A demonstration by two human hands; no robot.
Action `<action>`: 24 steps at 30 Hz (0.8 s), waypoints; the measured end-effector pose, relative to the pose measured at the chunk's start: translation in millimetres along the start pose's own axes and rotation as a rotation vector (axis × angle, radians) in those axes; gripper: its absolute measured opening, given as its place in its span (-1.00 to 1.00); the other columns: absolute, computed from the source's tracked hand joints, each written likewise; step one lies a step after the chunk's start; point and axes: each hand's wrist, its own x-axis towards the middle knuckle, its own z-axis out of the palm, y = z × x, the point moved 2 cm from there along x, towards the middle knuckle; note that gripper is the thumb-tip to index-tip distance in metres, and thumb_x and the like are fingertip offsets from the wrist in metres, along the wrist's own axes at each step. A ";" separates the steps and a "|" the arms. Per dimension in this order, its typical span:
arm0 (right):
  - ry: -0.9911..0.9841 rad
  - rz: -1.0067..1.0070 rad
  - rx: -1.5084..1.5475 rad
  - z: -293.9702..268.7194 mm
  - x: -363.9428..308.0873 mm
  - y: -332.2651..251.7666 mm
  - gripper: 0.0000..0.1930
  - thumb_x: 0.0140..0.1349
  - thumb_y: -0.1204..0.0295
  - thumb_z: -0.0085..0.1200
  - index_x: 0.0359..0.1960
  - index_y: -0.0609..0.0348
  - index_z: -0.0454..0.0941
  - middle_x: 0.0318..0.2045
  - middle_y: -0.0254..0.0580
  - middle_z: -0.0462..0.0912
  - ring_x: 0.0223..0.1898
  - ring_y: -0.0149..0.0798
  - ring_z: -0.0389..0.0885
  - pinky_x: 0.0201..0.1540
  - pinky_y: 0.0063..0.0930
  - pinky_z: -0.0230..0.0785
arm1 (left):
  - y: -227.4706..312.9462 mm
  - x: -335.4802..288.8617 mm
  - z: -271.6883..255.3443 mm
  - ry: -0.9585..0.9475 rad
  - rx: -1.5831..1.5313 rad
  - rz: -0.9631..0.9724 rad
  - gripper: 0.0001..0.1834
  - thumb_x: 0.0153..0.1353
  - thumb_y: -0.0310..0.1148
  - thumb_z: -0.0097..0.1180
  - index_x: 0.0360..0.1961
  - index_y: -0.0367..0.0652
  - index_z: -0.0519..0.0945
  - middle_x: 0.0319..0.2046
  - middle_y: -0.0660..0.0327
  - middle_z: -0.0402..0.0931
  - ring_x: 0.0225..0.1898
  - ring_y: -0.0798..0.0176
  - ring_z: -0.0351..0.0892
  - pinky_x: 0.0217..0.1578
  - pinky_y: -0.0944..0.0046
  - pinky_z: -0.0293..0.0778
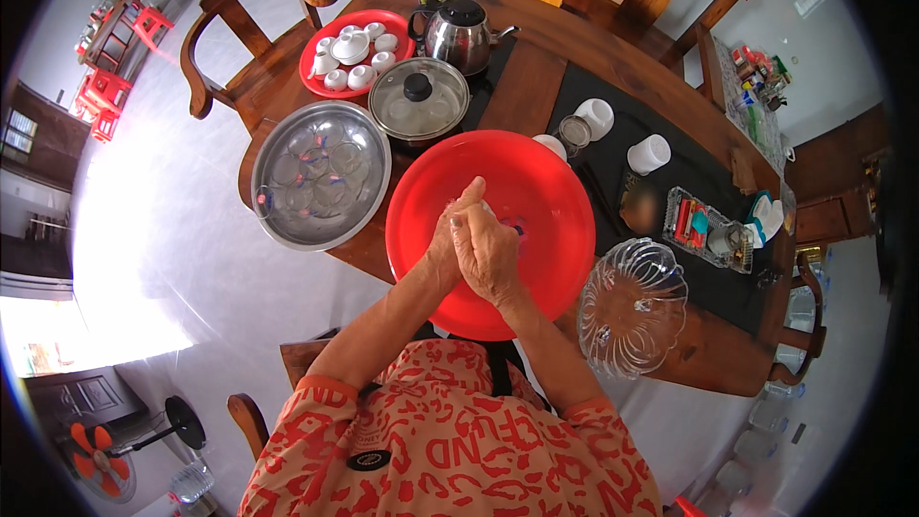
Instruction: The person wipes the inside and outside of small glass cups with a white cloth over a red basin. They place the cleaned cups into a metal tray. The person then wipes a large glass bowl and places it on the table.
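We see a wooden table (536, 77) bearing a red basin (536, 182) at its near edge. Left of the basin lies a steel tray (278, 220); right of it, a glass dish (632, 306). Above the basin, our left hand (450, 239) and right hand (490, 254) press together; whether they hold anything we cannot tell.

- We see a red basin (536, 182) of smooth, glossy plastic under our hands.
- The tray (321, 175) beside it is shiny metal.
- The kettle (461, 34) is polished steel with a black matt lid.
- The pot lid (418, 99) looks like glass rimmed in metal.
- The bowl (632, 306) is clear ribbed glass.
- The table (522, 86) is dark varnished wood.
- The cups (354, 50) look like glazed white ceramic.
- Our sleeves (316, 421) are matt printed cloth.
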 end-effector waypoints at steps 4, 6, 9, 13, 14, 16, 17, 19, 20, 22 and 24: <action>-0.039 0.165 -0.111 -2.7 8.4 21.1 -0.82 0.28 0.34 -0.06 -0.39 0.18 0.42 -0.54 -0.01 0.51 -0.50 0.11 0.54 -0.46 -0.12 0.40 | -6.5 -5.8 29.5 0.447 0.116 0.009 -0.65 0.27 0.06 0.00 -0.41 0.02 0.47 -0.60 0.39 0.38 -0.69 0.35 0.28 -0.69 0.36 0.23; -0.121 0.327 -0.230 0.1 -2.2 77.5 -0.79 0.26 0.28 -0.03 -0.38 0.19 0.41 -0.38 0.01 0.47 -0.44 0.09 0.51 -0.45 -0.18 0.39 | -4.9 -12.4 41.5 0.564 0.269 -0.032 -0.63 0.26 0.07 0.01 -0.40 0.00 0.48 -0.58 0.36 0.40 -0.67 0.34 0.29 -0.69 0.36 0.24; -0.203 0.419 -0.552 -9.1 -8.5 110.3 -0.74 0.26 0.21 -0.06 -0.35 0.17 0.42 -0.36 0.03 0.49 -0.41 0.17 0.52 -0.36 -0.07 0.44 | 6.7 -20.8 3.5 0.337 0.504 -0.083 -0.59 0.25 0.04 0.02 -0.14 -0.09 0.48 -0.35 0.22 0.50 -0.43 0.30 0.48 -0.60 0.38 0.36; -0.208 0.340 -0.848 -12.6 -15.3 107.7 -0.76 0.17 0.22 0.02 -0.29 0.14 0.45 -0.34 0.05 0.49 -0.30 0.20 0.52 -0.25 0.05 0.41 | 20.3 -29.4 -22.7 0.711 0.747 0.078 -0.41 0.24 -0.07 0.05 0.22 -0.09 0.24 0.06 0.17 0.38 0.08 0.14 0.34 0.00 -0.08 0.32; -0.221 0.349 -0.848 -5.9 -18.3 104.6 -0.76 0.15 0.25 0.04 -0.28 0.14 0.46 -0.33 0.05 0.49 -0.26 0.17 0.52 -0.23 0.04 0.40 | 17.8 -32.1 -19.4 0.731 0.734 0.035 -0.40 0.24 -0.06 0.04 0.23 -0.09 0.24 0.07 0.17 0.37 0.11 0.13 0.31 0.03 -0.13 0.28; -0.326 0.375 -0.619 6.6 -25.8 116.6 -0.77 0.09 0.33 0.05 -0.26 0.16 0.47 -0.33 0.05 0.48 -0.20 0.12 0.51 -0.22 0.00 0.39 | 10.7 -37.3 -1.0 0.756 0.711 -0.052 -0.37 0.25 -0.03 0.03 0.25 -0.11 0.22 0.08 0.17 0.35 0.17 0.13 0.24 0.07 -0.24 0.18; -0.413 0.391 -0.390 19.1 -34.8 137.2 -0.78 0.07 0.38 0.05 -0.25 0.18 0.47 -0.32 0.04 0.48 -0.19 0.09 0.50 -0.23 -0.04 0.39 | 6.8 -36.3 -2.0 0.726 0.627 -0.088 -0.37 0.23 0.00 0.04 0.22 -0.12 0.25 0.08 0.15 0.35 0.12 0.13 0.29 0.06 -0.16 0.24; -0.442 0.374 -0.026 28.1 -26.1 119.4 -0.80 0.03 0.47 0.02 -0.27 0.21 0.46 -0.32 0.03 0.47 -0.20 0.07 0.49 -0.25 -0.08 0.37 | 8.1 -33.3 -18.5 0.691 0.446 -0.118 -0.36 0.19 0.07 0.05 0.16 -0.14 0.31 0.07 0.11 0.37 0.03 0.13 0.39 0.02 -0.02 0.35; -0.380 0.360 0.097 25.0 -21.0 86.0 -0.81 0.01 0.51 0.01 -0.29 0.22 0.45 -0.33 0.02 0.46 -0.22 0.07 0.48 -0.27 -0.08 0.36 | 11.9 -25.7 -29.8 0.575 0.358 -0.098 -0.35 0.20 0.10 0.02 0.17 -0.12 0.32 0.03 0.09 0.40 -0.01 0.12 0.43 0.00 0.00 0.37; -0.271 0.281 0.291 15.5 -17.9 33.2 -0.85 -0.01 0.57 -0.01 -0.34 0.24 0.42 -0.35 -0.01 0.44 -0.29 0.07 0.43 -0.25 -0.09 0.30 | 12.0 -10.8 -48.2 0.333 0.183 -0.086 -0.34 0.22 0.17 -0.06 0.19 -0.07 0.34 -0.05 0.06 0.46 -0.09 0.10 0.50 -0.04 0.04 0.43; -0.262 0.009 0.217 9.6 -19.0 3.9 -0.84 0.02 0.62 0.04 -0.34 0.26 0.36 -0.33 -0.08 0.41 -0.28 -0.06 0.43 -0.26 -0.27 0.32 | 11.5 -12.6 -35.8 0.346 0.262 -0.029 -0.44 0.26 0.15 -0.09 0.01 -0.12 0.45 -0.24 0.08 0.51 -0.19 0.11 0.53 -0.15 0.09 0.47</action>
